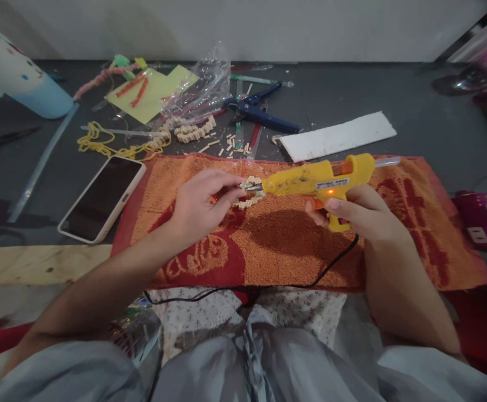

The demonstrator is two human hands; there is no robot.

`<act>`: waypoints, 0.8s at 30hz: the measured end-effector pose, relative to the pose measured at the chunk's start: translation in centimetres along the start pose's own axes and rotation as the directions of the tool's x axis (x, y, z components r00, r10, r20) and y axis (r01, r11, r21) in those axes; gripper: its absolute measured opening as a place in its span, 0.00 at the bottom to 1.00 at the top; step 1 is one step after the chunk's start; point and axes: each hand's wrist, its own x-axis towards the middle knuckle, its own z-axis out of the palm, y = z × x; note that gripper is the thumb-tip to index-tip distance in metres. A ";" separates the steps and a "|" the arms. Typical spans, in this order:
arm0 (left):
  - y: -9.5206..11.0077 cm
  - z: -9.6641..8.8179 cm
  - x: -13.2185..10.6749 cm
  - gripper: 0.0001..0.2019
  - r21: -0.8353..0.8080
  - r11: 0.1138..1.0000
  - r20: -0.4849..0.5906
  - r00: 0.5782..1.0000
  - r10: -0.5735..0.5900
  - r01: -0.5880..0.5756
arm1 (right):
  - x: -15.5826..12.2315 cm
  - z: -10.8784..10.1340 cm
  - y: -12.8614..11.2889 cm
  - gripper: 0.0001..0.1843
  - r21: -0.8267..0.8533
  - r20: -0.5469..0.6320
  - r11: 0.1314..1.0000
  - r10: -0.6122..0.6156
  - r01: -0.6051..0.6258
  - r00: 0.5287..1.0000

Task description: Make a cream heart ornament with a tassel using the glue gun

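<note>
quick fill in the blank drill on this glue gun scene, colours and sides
1. The right hand grips a ____ glue gun.
2. The left hand pinches a small beige piece at its nozzle, over a towel of orange and ____.
3. The phone lies at the towel's ____ edge.
4. The cutters beyond the towel have ____ handles.
Missing: yellow, red, left, blue.

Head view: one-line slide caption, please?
Right hand points yellow glue gun at craft piece in left hand over orange towel.

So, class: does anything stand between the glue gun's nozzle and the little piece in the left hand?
Nothing visible. The glue gun in the right hand has its nozzle right at the little piece, pinched by the left hand.
</note>
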 end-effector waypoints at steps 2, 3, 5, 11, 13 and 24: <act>0.0 0.0 0.0 0.08 0.017 1.000 0.012 1.000 0.006 -0.006 | 0.1 0.1 -0.1 0.18 0.001 -0.007 1.000 -0.006 0.006 1.000; 0.0 0.0 -0.1 0.08 0.027 1.000 0.020 1.000 0.006 -0.007 | 0.1 0.2 -0.1 0.18 -0.004 -0.007 1.000 -0.007 0.007 1.000; 0.0 0.0 -0.1 0.08 0.043 0.999 0.029 1.000 0.009 -0.011 | 0.2 0.3 -0.2 0.19 -0.015 0.000 1.000 -0.008 0.008 1.000; 0.1 0.0 -0.2 0.08 0.062 0.997 0.014 0.999 0.045 -0.046 | 0.1 0.3 0.1 0.18 0.010 -0.014 1.000 0.007 -0.007 1.000; 0.2 0.0 -0.1 0.08 0.068 0.996 0.022 0.999 0.049 -0.051 | 0.0 0.2 0.2 0.18 0.002 -0.007 1.000 -0.001 0.001 1.000; 0.2 0.0 -0.2 0.09 0.079 0.996 0.042 0.998 0.046 -0.049 | 0.2 0.3 -0.1 0.20 -0.022 -0.018 1.000 0.001 -0.001 1.000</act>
